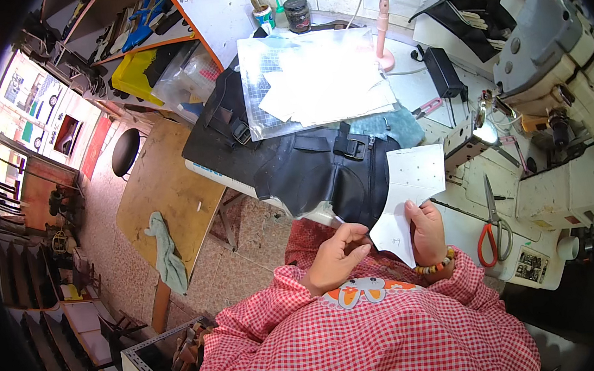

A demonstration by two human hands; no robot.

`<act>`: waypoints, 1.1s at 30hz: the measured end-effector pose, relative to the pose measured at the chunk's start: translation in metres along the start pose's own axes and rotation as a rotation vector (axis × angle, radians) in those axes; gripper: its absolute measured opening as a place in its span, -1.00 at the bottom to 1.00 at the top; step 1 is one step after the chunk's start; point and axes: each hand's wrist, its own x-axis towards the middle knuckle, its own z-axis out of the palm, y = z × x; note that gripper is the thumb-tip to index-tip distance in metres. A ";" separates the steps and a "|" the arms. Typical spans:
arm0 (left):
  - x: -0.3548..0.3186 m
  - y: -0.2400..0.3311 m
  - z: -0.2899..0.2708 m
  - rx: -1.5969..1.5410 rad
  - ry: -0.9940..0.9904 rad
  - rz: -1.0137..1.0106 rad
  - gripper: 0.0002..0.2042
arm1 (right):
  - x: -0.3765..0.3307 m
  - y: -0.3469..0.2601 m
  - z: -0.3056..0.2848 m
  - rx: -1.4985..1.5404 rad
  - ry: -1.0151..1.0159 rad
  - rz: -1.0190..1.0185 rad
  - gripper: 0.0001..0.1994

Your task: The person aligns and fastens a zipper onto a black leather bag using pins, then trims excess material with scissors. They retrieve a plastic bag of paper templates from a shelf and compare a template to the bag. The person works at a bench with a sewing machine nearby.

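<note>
My right hand (pixel 428 234) holds a white paper pattern piece (pixel 416 175) by its right edge, thumb on top. The piece has curved sides, small dots and a pencil-like mark. My left hand (pixel 338 256) is beside its lower left edge, thumb and fingers closed together. A thin pale tip shows just above those fingers; I cannot make out what it belongs to. Beyond both hands lies a black leather boot upper (pixel 324 172) with straps, buckles and a zip.
White paper sheets (pixel 330 83) lie on a clear-covered cutting mat (pixel 259 114). Red-handled scissors (pixel 493 232) rest by the sewing machine (pixel 546 43) on the right. A pink lamp stand (pixel 383 36), jar (pixel 298 16) and black box (pixel 445 72) stand behind. A cloth (pixel 166 253) hangs over a wooden board (pixel 160 190).
</note>
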 end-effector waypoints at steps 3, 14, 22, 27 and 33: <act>-0.007 0.004 0.007 0.026 -0.023 -0.009 -0.69 | -0.009 0.006 0.000 0.021 0.016 -0.028 -0.79; -0.026 0.002 0.016 -0.098 -0.083 -0.119 -0.79 | -0.034 0.017 -0.001 -0.027 -0.009 0.014 -0.77; -0.030 0.003 -0.001 -0.083 0.025 -0.136 -0.82 | -0.015 0.003 -0.005 -0.010 0.066 -0.058 -0.82; -0.028 0.004 -0.017 -0.102 0.025 -0.132 -0.82 | -0.010 -0.007 -0.016 -0.052 0.164 0.064 -0.84; -0.004 0.009 -0.025 -0.104 0.153 -0.101 -0.79 | 0.005 -0.010 -0.014 -0.062 0.127 0.038 -0.85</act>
